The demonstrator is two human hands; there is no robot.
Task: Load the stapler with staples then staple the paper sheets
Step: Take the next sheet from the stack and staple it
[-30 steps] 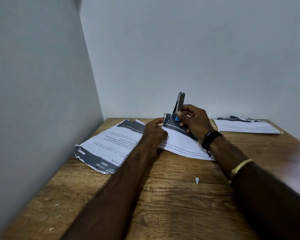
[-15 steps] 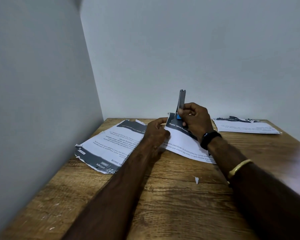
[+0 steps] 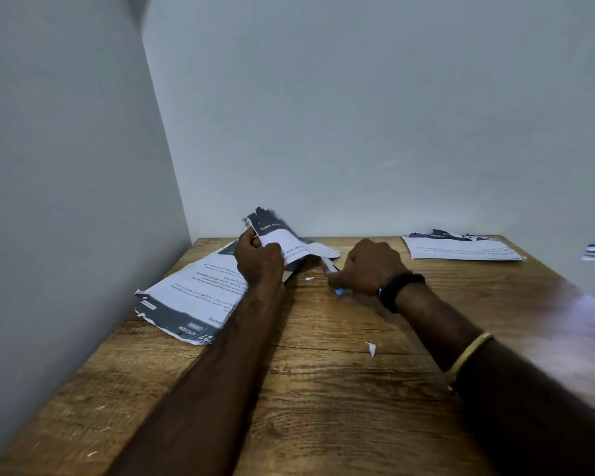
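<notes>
Mostly hidden stapler (image 3: 335,280) inside the closed right hand (image 3: 370,267); left hand (image 3: 259,261) pinching lifted paper sheets (image 3: 282,240).

Two hands at a wooden table (image 3: 323,389)

Left hand (image 3: 260,261) lifts printed sheets (image 3: 282,240); right hand (image 3: 368,267) grips a stapler (image 3: 339,291).

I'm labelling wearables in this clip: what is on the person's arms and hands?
Both arms are bare, with no sleeves or gloves in view. The right wrist carries a black band, which looks like a watch or fitness tracker. Higher up the right forearm sits a thin gold-coloured bangle. The left hand and its forearm show nothing worn; no rings can be made out on either hand.
</notes>
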